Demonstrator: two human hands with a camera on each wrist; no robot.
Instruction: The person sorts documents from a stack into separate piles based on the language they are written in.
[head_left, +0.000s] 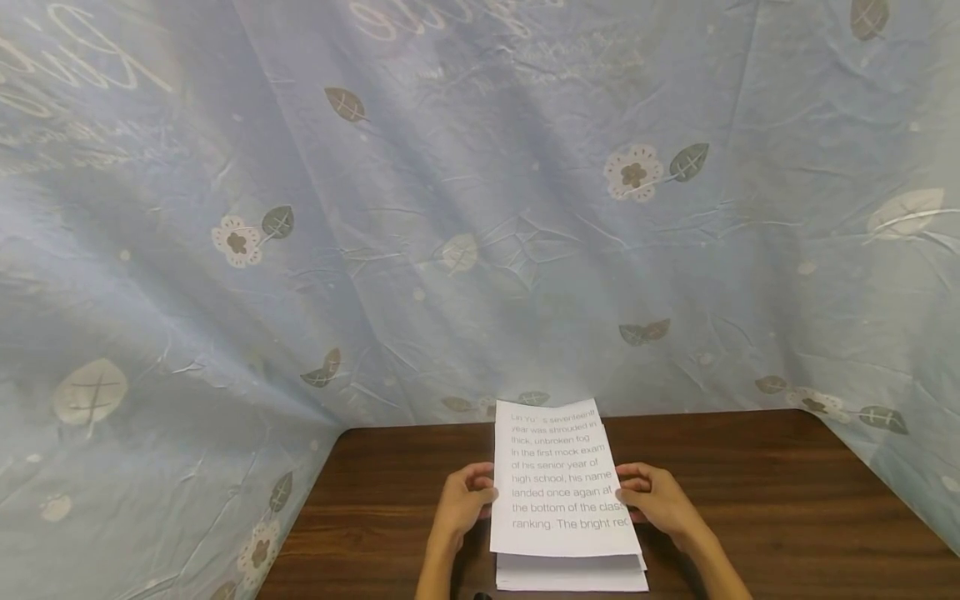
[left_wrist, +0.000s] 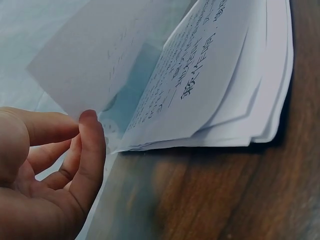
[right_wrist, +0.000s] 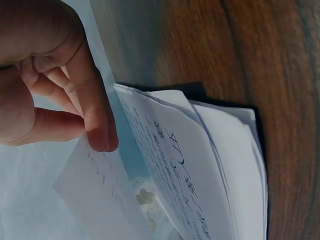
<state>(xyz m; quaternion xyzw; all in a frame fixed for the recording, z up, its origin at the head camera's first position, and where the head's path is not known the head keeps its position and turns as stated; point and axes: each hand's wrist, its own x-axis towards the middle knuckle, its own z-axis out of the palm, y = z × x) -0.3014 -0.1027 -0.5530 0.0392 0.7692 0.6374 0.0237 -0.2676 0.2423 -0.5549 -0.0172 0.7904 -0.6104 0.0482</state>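
Observation:
A white sheet with large printed English text spans the space between both hands in the head view. Thumb and fingers of my left hand pinch its left edge; my right hand pinches the right edge. Both wrist views show the sheet raised, with a gap under it. Beneath lies a stack of papers, its near edge showing past the sheet. Handwriting covers the top page of the stack, and its pages fan slightly apart. In the left wrist view, thumb and index fingertip of the left hand meet at the sheet's corner.
The dark wooden table runs to both sides of the papers. A pale blue cloth with leaves and flowers hangs behind and on both sides. A small dark object shows at the bottom edge, left of the stack.

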